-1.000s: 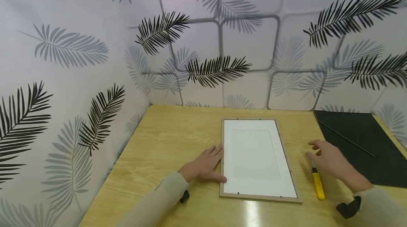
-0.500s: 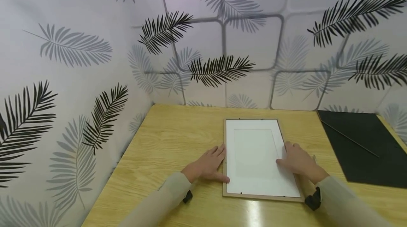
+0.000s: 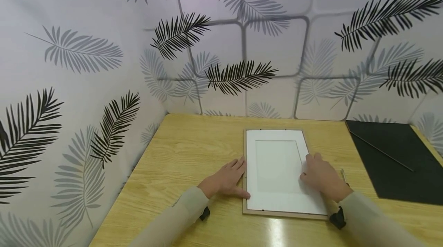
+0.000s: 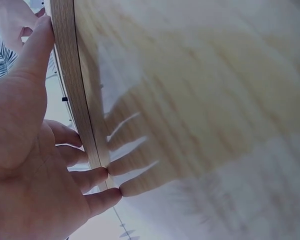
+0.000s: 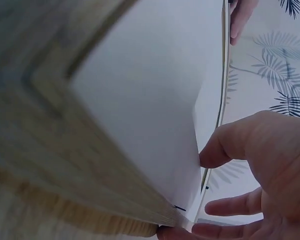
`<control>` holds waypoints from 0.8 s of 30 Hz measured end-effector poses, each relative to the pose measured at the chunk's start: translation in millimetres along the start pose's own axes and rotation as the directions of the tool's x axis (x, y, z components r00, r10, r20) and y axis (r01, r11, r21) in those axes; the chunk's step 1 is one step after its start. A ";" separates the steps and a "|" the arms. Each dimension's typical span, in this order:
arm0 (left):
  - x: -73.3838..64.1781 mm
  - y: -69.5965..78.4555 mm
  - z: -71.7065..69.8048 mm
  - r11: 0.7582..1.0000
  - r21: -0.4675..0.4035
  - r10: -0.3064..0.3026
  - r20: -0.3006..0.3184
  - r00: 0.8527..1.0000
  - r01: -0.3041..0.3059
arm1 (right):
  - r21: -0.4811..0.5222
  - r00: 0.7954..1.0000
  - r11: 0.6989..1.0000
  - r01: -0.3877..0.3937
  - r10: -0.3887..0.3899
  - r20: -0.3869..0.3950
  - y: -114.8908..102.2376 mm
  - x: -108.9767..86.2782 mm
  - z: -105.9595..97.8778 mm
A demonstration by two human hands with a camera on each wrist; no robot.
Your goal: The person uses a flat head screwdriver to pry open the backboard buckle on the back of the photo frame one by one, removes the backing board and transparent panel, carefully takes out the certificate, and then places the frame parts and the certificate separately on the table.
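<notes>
A rectangular, light-brown wooden frame holding a flat white panel lies on the yellow wood-grain table. The left hand touches the frame's left edge, fingers straight and parted; the right hand has its thumb on the panel, and whether its fingers grip the right edge is unclear.

From above, my head view faced forward-down, wooden frame past four o'clock; wrist views, close, faced same frame.
</notes>
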State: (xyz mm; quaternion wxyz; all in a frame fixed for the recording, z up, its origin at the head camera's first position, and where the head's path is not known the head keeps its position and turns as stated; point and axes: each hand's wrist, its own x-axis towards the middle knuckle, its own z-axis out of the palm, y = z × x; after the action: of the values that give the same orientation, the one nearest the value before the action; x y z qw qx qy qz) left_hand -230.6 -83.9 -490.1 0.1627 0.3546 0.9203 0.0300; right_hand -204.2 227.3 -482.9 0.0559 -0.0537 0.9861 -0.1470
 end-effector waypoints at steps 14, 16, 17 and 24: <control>0.7 -0.1 2.0 1.000 0.022 0.013 -0.010 1.000 -0.013 | 0.074 0.999 0.997 -0.013 0.016 -0.049 12.9 -1.8 3.7; 0.6 0.5 2.2 1.000 0.006 0.004 -0.017 1.000 -0.004 | 0.073 0.998 0.997 0.004 0.001 -0.067 14.9 -2.2 5.5; 0.5 0.7 2.2 1.000 0.000 -0.001 -0.020 1.000 0.001 | 0.073 0.997 0.997 0.014 -0.008 -0.074 15.9 -2.2 6.3; 2.7 3.3 1.2 0.997 0.059 0.049 -0.011 0.999 -0.048 | 0.077 0.998 0.996 0.053 -0.050 -0.045 22.6 0.3 8.5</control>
State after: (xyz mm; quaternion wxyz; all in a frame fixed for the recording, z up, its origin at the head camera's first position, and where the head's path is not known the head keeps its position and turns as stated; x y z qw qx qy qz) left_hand -230.0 -79.6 -491.4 0.1455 0.3813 0.9129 0.0093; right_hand -205.5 246.3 -497.7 0.0330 -0.0736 0.9789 -0.1879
